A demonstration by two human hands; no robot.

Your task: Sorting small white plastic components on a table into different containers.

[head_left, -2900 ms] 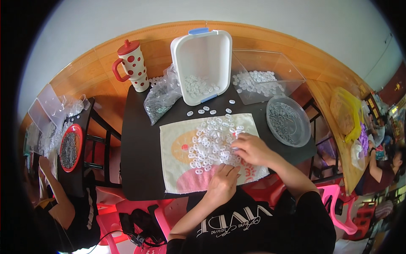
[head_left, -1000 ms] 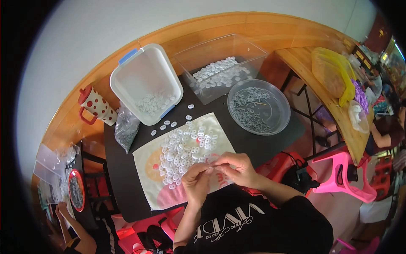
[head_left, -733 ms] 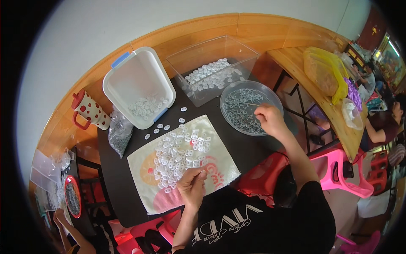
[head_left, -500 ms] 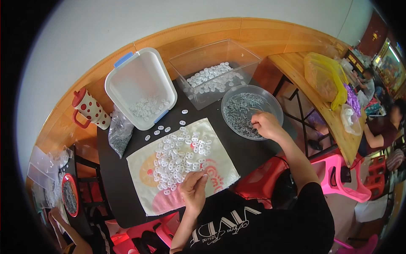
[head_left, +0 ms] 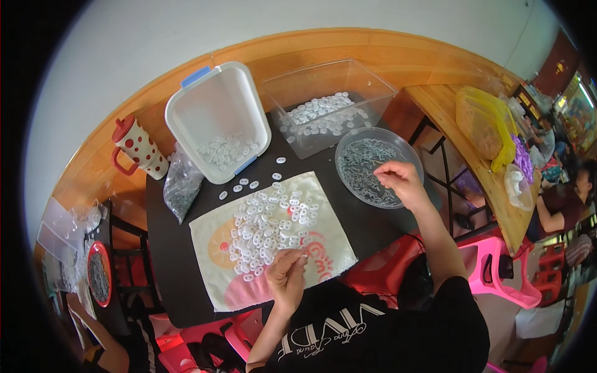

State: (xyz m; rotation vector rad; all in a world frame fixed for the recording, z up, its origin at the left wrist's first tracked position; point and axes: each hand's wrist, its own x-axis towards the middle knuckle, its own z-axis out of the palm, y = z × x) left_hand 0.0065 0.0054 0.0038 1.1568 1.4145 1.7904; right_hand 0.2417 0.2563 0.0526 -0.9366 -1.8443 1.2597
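Note:
My left hand [head_left: 287, 278] is closed in a pinch above the near edge of a printed towel [head_left: 339, 239]. A small white piece shows at its thumb and fingertip, mostly hidden. Just beyond the hand lies a heap of white oval pieces [head_left: 255, 233] with small holes, spread over the towel. My right hand [head_left: 403, 183] hovers over the near right part of a round clear tray [head_left: 418, 165], its fingertips pinched together. Whatever they hold, if anything, is too small to make out. Many thin grey metal screws [head_left: 360, 163] lie loose in that tray.
At the back stand a white tub [head_left: 214, 121] and a clear box [head_left: 379, 93], both holding white pieces. A bag of screws [head_left: 181, 191] and a dotted tumbler [head_left: 142, 149] are at left. Right are a wooden table [head_left: 435, 105] and a pink stool [head_left: 507, 286]. Other people sit nearby.
My right hand's fingers have lifted slightly from the screws and straightened somewhat. My left hand keeps its pinch. The whole view has shifted a little.

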